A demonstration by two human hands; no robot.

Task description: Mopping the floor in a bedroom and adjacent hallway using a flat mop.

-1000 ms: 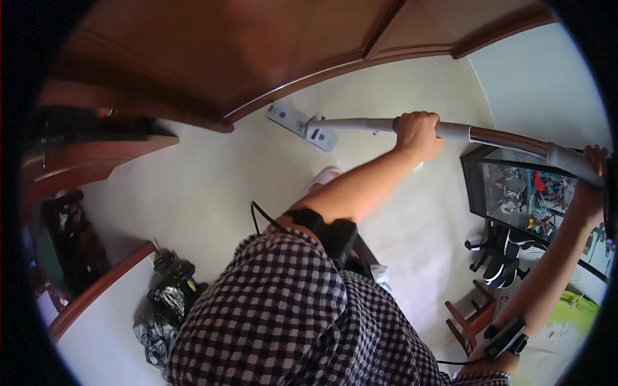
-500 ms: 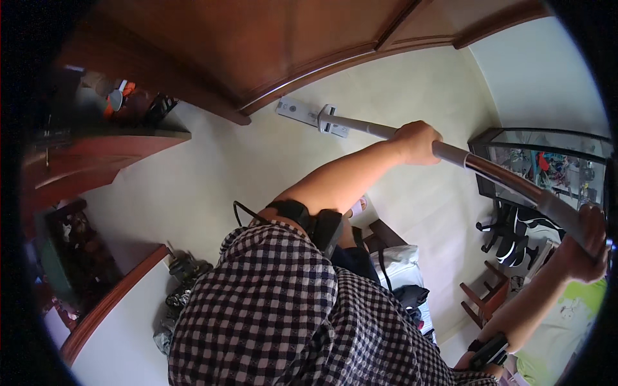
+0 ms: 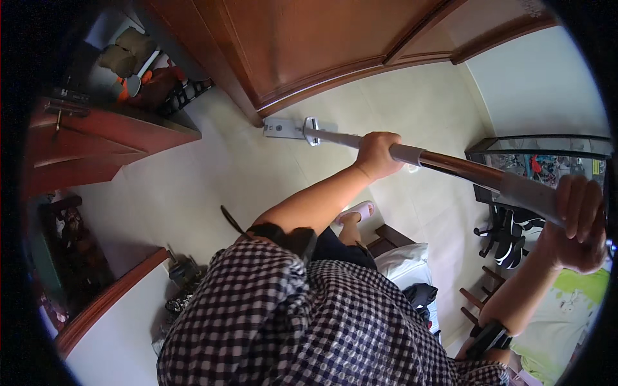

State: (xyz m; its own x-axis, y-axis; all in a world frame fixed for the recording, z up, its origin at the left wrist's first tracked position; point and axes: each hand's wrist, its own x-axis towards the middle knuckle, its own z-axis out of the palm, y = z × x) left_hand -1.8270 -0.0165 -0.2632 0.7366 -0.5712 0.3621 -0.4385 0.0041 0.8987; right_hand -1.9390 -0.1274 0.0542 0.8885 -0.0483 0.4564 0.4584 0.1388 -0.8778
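At near right, the grey handle (image 3: 531,195) of a mop (image 3: 460,170) is gripped by the right hand (image 3: 573,225), its fingers curled around it. Farther along, the pole is wrapped by the left hand's (image 3: 378,156) closed fingers. The flat mop head (image 3: 283,128) is rested on the pale floor (image 3: 225,161), far and left of centre, beside a brown wooden door (image 3: 309,42).

Hands (image 3: 378,155) gripping pole (image 3: 458,170), mop head (image 3: 281,128) on floor (image 3: 193,180)

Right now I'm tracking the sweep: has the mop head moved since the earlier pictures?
Yes. The mop head has moved left, toward the lower left corner of the wooden panel; its end now appears right beside that corner.
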